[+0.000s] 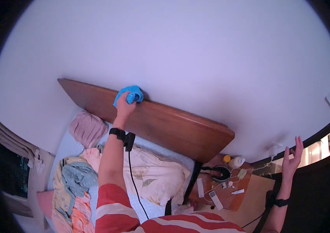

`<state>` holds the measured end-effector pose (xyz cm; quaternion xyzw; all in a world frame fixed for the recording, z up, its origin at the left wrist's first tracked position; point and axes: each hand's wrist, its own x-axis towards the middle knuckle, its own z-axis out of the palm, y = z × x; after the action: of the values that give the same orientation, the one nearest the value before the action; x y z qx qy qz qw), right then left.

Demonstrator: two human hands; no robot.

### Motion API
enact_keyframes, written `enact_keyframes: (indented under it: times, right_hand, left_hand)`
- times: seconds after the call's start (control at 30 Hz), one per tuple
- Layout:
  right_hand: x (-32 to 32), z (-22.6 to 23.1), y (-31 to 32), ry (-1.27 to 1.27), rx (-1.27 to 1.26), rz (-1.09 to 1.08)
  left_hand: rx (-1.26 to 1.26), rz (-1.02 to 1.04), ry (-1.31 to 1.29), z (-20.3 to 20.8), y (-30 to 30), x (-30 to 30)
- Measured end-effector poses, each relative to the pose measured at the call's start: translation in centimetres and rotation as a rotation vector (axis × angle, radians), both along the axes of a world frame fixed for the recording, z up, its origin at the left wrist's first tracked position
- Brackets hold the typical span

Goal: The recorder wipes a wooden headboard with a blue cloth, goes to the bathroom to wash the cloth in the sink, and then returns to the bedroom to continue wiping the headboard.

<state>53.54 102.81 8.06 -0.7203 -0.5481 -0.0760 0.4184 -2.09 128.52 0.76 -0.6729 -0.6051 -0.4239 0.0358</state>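
A crumpled blue cloth is gripped in my left hand, which presses it on the top edge of a brown wooden headboard. My left arm reaches forward over the bed, with a black strap and a cable at the wrist. Off to the right, my right hand is raised with its fingers stretched and nothing in it. It is nearest to the white wall and a plug with a white cord. A black band circles that wrist too.
Below the headboard, the bed holds a mauve pillow, a cream pillow and rumpled clothes or bedding. At right stands a bedside table with remotes, bottles and cords. A curtained window is at far left.
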Motion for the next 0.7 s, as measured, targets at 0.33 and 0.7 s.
enact_keyframes:
  times: [0.33,0.7]
  right_hand:
    - [-1.9,2.1,10.7,-0.453,0.334,-0.07]
    - [0.7,-0.7,16.3,-0.754,0.641,-0.179]
  left_hand:
    - [-0.03,-0.518,0.053,0.0,-9.7,21.1]
    - [-0.044,-0.589,0.155,2.3,-8.0,18.5]
